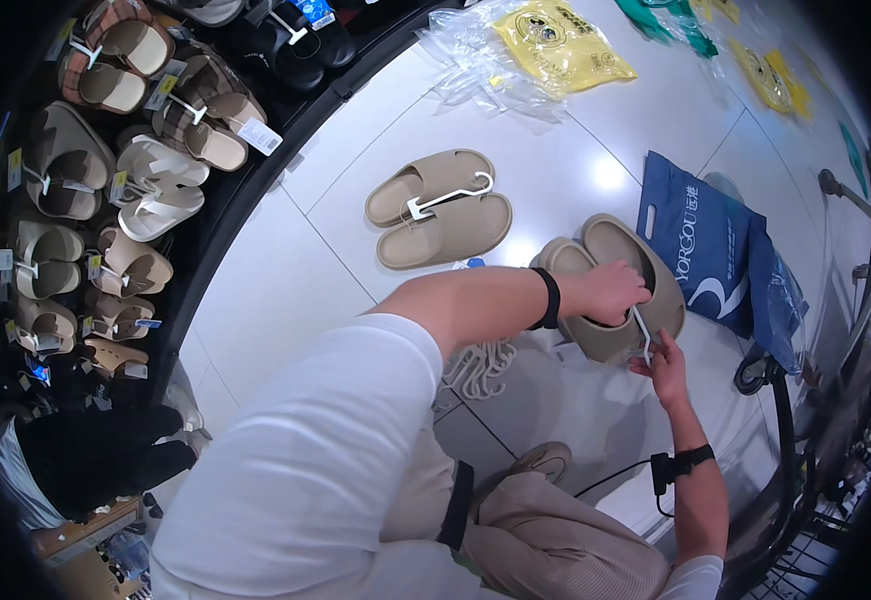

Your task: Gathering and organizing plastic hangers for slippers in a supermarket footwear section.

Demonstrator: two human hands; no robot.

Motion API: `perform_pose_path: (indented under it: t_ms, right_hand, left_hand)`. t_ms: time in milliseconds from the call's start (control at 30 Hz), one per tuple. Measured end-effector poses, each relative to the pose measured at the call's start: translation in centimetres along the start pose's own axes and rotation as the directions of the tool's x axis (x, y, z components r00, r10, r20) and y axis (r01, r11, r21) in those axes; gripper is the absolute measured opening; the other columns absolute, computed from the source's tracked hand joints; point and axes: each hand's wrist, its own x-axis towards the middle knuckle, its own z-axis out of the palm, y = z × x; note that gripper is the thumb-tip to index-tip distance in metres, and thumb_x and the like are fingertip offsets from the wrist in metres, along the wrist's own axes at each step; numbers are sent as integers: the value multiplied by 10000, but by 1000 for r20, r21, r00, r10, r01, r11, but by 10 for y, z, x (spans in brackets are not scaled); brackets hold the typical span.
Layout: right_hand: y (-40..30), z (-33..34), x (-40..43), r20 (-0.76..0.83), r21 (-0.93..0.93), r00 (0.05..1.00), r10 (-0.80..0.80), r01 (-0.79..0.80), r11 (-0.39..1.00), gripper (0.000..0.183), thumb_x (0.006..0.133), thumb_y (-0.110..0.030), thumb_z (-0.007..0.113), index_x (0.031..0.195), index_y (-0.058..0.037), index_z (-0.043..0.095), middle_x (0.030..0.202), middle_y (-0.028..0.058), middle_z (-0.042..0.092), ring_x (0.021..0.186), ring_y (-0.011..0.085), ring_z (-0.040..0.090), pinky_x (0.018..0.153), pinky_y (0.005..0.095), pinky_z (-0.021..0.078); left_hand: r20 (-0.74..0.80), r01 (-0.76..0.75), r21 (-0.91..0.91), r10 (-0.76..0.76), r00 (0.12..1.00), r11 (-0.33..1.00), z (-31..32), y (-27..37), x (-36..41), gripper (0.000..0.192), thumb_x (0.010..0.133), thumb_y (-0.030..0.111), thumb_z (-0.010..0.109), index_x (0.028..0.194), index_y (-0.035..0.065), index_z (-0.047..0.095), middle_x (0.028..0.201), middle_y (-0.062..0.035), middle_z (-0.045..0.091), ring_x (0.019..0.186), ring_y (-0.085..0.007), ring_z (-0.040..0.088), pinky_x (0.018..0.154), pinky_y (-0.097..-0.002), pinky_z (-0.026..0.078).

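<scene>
A pair of taupe slide slippers [593, 262] is on the tiled floor before me, to the right. My left hand [615, 292] reaches over them, its fingers curled around one end of a white plastic shoe hanger [641, 330] at the slipper openings. The fingertips of my right hand [663, 367] pinch the hanger's lower, hooked end, beside the outer slipper. Part of the hanger is hidden beneath my left fingers. Farther left lies a similar beige pair [443, 210], joined by a white hanger [450, 196].
Loose white hangers [480, 369] lie below my left forearm. A blue printed bag [705, 247] touches the area right of the slippers. Clear plastic [473, 67] and yellow bags [563, 45] lie beyond. A display rack of slippers [67, 165] lines the left; a person's dark-clothed legs [105, 457] show lower left.
</scene>
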Motion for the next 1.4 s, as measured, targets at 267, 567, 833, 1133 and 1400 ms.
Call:
perform_pose_path:
  t_ms: [267, 567, 833, 1133, 1400]
  right_hand:
    - [-99, 49, -26, -37, -3, 965, -260, 260, 966, 386, 945, -36, 417, 1326, -25, 365, 1049, 149, 609, 755, 180, 652, 659, 278, 554]
    - [-105, 73, -35, 193, 37, 908, -372, 372, 927, 302, 944, -66, 446, 1243, -27, 456, 1011, 120, 626, 815, 145, 615, 727, 276, 512]
    - [-70, 66, -22, 176, 48, 968, -178, 173, 984, 210, 944, -100, 420, 1112, -42, 531, 862, 71, 626, 695, 112, 586, 627, 244, 481]
    - [-67, 71, -14, 171, -38, 974, -150, 159, 987, 202, 946, -120, 410, 1078, -49, 545, 819, 45, 614, 636, 84, 553, 592, 224, 442]
    - [-37, 61, -19, 120, -46, 993, -12, 17, 999, 199, 929, -97, 399, 1055, -50, 546, 772, 42, 614, 588, 80, 534, 530, 220, 431]
  left_hand:
    - [-247, 2, 9, 0, 969, 1000, -84, -24, -48, 368, 563, 130, 686, 919, 91, 599, 845, -96, 588, 845, -309, 562, 736, -420, 441]
    - [-583, 437, -184, -455, 672, 881, -138, -71, -226, 363, 637, 175, 735, 944, 22, 617, 875, -148, 626, 816, -337, 599, 746, -381, 486]
    - [-711, 648, -339, -637, 298, 682, -133, -95, -399, 366, 667, 149, 768, 976, 14, 627, 917, -114, 643, 856, -255, 624, 774, -313, 487]
    - [-691, 724, -285, -658, 300, 628, -58, -149, -392, 318, 777, 6, 568, 1093, 0, 538, 1056, -166, 570, 998, -324, 554, 878, -357, 450]
    - [-619, 804, -262, -732, 284, 534, -44, -164, -401, 542, 832, 83, 567, 1318, 1, 343, 1254, -229, 453, 1198, -372, 415, 1024, -423, 331]
